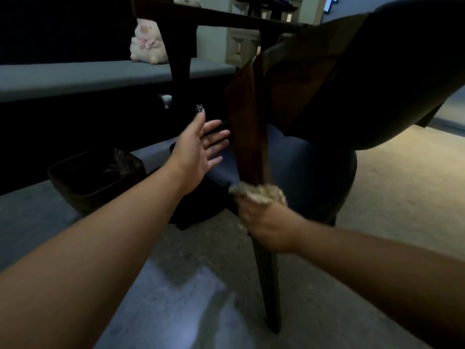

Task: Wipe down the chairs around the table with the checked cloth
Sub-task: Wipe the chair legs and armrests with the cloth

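Note:
A dark chair (314,162) with a blue-grey padded seat and a brown wooden back post stands right in front of me. My right hand (266,227) is closed on the bunched checked cloth (261,193) and presses it around the wooden rear leg (247,137) just below seat height. My left hand (201,147) is spread with fingers apart, holding nothing, beside the left edge of the seat and close to the wooden post. The chair's padded backrest (392,71) fills the upper right. The table (226,17) edge runs across the top.
A dark woven basket (95,177) sits on the concrete floor to the left. A grey bench (88,76) carries a white plush toy (148,44). The table's dark leg (180,59) stands behind my left hand. A pale rug (402,185) lies at the right.

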The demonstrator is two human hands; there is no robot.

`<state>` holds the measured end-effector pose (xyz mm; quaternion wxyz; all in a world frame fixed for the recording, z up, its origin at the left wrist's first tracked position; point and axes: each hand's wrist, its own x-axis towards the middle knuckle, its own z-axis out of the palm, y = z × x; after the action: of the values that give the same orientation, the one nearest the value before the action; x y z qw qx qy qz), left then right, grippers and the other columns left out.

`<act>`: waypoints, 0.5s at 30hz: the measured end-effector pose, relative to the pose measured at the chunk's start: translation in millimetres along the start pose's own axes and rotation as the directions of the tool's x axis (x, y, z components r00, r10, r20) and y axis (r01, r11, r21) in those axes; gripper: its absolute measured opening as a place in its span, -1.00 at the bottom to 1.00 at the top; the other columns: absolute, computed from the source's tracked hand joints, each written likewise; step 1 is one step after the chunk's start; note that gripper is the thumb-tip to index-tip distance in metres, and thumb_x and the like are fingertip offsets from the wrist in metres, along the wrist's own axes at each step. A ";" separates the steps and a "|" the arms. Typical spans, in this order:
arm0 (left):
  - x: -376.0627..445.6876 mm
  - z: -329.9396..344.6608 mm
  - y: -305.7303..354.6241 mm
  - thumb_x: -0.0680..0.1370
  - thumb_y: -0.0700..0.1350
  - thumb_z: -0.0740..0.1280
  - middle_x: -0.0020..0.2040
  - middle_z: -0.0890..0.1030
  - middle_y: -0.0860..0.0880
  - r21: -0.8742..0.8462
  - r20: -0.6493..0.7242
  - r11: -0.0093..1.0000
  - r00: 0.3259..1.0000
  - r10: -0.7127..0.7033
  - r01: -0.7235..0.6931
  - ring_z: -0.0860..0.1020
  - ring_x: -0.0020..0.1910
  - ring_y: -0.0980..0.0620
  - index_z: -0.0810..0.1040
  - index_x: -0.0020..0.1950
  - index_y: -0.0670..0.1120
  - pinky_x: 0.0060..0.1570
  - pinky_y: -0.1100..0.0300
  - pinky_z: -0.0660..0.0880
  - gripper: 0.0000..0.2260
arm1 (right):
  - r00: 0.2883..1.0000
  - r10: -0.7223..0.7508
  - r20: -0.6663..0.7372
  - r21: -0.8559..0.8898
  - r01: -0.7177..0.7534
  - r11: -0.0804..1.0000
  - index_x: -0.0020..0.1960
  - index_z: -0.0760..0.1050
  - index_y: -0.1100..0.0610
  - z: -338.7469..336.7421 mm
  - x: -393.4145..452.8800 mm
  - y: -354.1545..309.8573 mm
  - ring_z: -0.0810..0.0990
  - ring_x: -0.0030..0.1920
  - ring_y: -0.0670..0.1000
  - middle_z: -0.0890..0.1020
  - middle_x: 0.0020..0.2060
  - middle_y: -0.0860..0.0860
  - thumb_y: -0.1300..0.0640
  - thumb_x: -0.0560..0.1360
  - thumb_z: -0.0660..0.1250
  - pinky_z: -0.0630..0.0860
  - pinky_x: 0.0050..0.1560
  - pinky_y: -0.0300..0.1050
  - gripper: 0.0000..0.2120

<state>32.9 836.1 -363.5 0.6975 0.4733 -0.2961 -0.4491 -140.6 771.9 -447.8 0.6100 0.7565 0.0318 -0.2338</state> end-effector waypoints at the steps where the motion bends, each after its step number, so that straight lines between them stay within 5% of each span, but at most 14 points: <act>1: -0.9 5.9 -2.6 0.62 0.25 -0.03 0.30 0.55 -0.11 0.003 0.025 1.000 1.000 0.013 -0.013 0.48 0.31 -0.07 0.44 0.37 -0.03 0.44 -0.16 0.18 -0.48 | 0.999 0.042 0.017 0.069 -0.043 0.997 0.33 0.41 0.26 1.8 -7.0 -11.4 0.27 0.41 0.23 0.44 0.31 0.18 0.15 0.53 0.30 0.03 0.48 0.18 -0.60; 3: 0.2 14.9 -0.7 0.61 0.29 -0.10 0.29 0.57 -0.11 0.002 0.055 0.999 0.998 0.044 -0.045 0.51 0.29 -0.08 0.47 0.35 -0.02 0.41 -0.14 0.21 -0.42 | 0.996 0.052 -0.066 0.177 -0.039 0.983 0.42 0.34 0.21 0.7 -11.8 -15.7 0.11 0.49 0.25 0.32 0.43 0.19 0.13 0.61 0.12 -0.04 0.49 0.22 -0.59; 5: 2.7 18.5 4.1 0.60 0.32 -0.13 0.24 0.60 -0.12 0.005 0.046 0.999 0.998 0.045 -0.045 0.54 0.25 -0.09 0.51 0.31 -0.04 0.37 -0.12 0.26 -0.37 | 0.919 0.356 -0.171 0.464 -0.244 0.852 0.45 0.33 0.10 -0.5 -11.5 21.1 0.23 0.48 0.10 0.34 0.45 0.08 0.13 0.61 0.03 0.16 0.48 0.01 -0.58; 7: 7.0 16.2 6.9 0.61 0.31 -0.14 0.21 0.60 -0.14 -0.025 0.010 0.999 0.999 0.037 -0.036 0.50 0.29 -0.10 0.52 0.28 -0.10 0.41 -0.06 0.23 -0.34 | 0.723 0.592 -0.355 0.480 -0.402 0.779 0.35 0.47 0.09 -2.4 -6.7 78.0 0.40 0.39 0.07 0.49 0.34 0.07 0.08 0.54 0.09 0.31 0.39 0.00 -0.58; 12: 13.2 8.9 0.5 0.60 0.32 -0.13 0.46 0.34 -0.17 -0.032 -0.147 0.999 0.989 -0.015 0.011 0.09 0.54 -0.10 0.42 0.42 -0.07 0.49 -0.09 -0.15 -0.34 | 0.601 0.697 -0.391 0.425 -0.554 0.716 0.33 0.47 0.23 -12.2 -2.0 154.7 0.36 0.40 0.21 0.49 0.32 0.18 0.07 0.54 0.12 0.20 0.42 0.17 -0.57; 15: 10.3 17.7 -3.0 0.61 0.28 -0.02 0.29 0.54 -0.17 -0.097 -0.042 0.995 0.999 -0.012 0.008 0.46 0.33 -0.16 0.46 0.36 -0.11 0.41 -0.14 0.27 -0.41 | 0.715 0.572 -0.402 0.456 -0.385 0.803 0.36 0.44 0.22 0.6 -1.9 90.0 0.30 0.44 0.22 0.44 0.36 0.21 0.12 0.55 0.07 0.15 0.45 0.19 -0.56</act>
<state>21.3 819.4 -359.7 0.7236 0.4499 -0.2568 -0.4562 -112.5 749.0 -365.5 0.4775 0.8651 -0.0449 0.1470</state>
